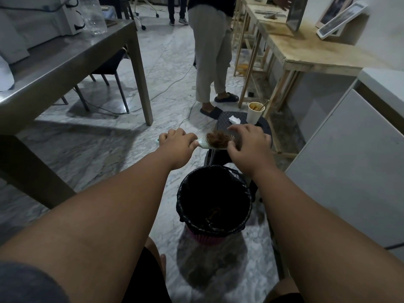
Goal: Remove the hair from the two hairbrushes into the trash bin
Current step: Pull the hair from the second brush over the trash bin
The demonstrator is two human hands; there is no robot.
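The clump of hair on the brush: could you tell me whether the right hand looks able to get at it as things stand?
Probably yes. The right hand is already at the brush head, fingers beside the hair clump, with nothing between them, while the left hand holds the hairbrush by its handle.

It looks like a makeshift workroom or lab, not a home. A steel tabletop [65,60] carries white equipment [43,16] with cables. Rough, unfinished wooden benches [306,51] line the right wall. A loose cord [175,84] runs over the marble floor [98,149], and another person [211,51] stands nearby.
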